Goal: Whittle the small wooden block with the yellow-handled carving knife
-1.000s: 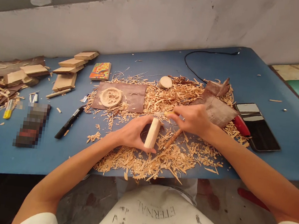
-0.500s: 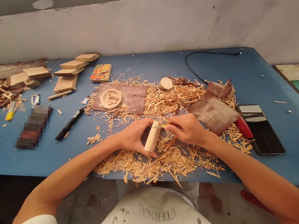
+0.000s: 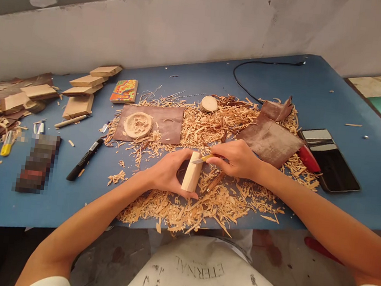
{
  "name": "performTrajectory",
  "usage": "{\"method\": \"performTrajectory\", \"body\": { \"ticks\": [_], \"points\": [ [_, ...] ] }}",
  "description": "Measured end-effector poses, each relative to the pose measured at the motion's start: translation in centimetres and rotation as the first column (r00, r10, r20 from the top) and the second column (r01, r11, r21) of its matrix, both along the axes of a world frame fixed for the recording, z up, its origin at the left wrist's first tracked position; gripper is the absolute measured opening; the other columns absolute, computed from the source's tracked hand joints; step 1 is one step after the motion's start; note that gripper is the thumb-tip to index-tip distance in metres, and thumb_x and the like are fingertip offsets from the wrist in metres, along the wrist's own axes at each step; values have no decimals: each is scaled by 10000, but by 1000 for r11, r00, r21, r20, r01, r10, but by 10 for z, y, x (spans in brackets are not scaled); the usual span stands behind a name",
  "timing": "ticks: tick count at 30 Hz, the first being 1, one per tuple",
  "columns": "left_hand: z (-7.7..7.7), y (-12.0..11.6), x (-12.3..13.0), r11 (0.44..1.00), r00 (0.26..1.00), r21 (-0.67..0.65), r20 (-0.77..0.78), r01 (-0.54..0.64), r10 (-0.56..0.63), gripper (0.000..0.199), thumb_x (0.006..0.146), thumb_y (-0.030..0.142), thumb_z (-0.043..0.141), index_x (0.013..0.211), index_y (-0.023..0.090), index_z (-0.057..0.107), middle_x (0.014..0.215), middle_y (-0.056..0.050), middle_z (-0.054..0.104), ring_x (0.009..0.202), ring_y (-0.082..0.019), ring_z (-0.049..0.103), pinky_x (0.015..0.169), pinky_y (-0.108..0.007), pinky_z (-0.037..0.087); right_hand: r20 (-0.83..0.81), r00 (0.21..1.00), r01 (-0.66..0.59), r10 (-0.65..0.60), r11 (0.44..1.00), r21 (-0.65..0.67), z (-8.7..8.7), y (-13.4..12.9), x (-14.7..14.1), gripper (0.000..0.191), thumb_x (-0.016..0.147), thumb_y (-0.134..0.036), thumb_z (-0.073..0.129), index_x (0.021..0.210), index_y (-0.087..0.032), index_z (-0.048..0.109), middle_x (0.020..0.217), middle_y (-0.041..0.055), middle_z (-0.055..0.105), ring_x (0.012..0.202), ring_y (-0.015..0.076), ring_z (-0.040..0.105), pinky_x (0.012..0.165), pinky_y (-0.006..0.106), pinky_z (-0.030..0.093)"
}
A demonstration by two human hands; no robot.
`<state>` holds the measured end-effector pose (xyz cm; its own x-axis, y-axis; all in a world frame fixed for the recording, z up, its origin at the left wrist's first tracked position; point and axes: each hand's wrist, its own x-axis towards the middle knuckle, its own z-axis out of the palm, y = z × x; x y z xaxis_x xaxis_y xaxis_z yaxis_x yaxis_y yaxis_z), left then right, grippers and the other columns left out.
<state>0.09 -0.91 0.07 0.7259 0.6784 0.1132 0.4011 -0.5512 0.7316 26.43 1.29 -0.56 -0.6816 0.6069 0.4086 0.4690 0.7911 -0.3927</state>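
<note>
With 12 o'clock pointing away from the person, the pale wooden block (image 3: 191, 175) is at the dial's centre, held slightly tilted above the blue table (image 3: 156, 77). The left hand (image 3: 170, 172), at 9 o'clock, is partly open in a C-shape, gripping the block end to end between thumb and fingers. The right hand (image 3: 238, 160), at 2 o'clock, is closed around a yellow-handled carving knife (image 3: 208, 157), its blade against the block's upper part. Wood shavings (image 3: 182, 213) spread beneath and around both hands.

At 10 o'clock, a shallow round wooden dish (image 3: 138, 125) rests on a brown sheet (image 3: 168, 124); whether its hollow holds scraps or carved relief is unclear. A round wood slice (image 3: 209, 104) sits near 12, crumpled brown sheets (image 3: 271, 141) at 2, a smartphone (image 3: 334, 166) at 3, and a black marker (image 3: 84, 159) at 9.
</note>
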Motion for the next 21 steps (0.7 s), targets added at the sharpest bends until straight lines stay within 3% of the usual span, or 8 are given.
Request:
{"method": "performTrajectory", "body": {
  "ticks": [15,21],
  "points": [
    [1,1,-2,1000,1000,-5,-20,-18,18,921,563,694,884,1264,211,530,1176,-113,686,1012,-313,677,895,-473,545,102,985,105,-139,954,280,5,15,21,512,1037,-566,451,745,-193,642,644,10,645,582,136,547,602,296,316],
    [3,-1,0,1000,1000,-19,-3,24,-24,925,541,659,910,1261,220,530,1238,-120,685,1088,-330,681,971,-491,531,-31,894,443,-447,873,202,13,28,46,480,1015,-567,485,704,-223,610,582,8,604,523,146,499,557,320,305]
  ]
}}
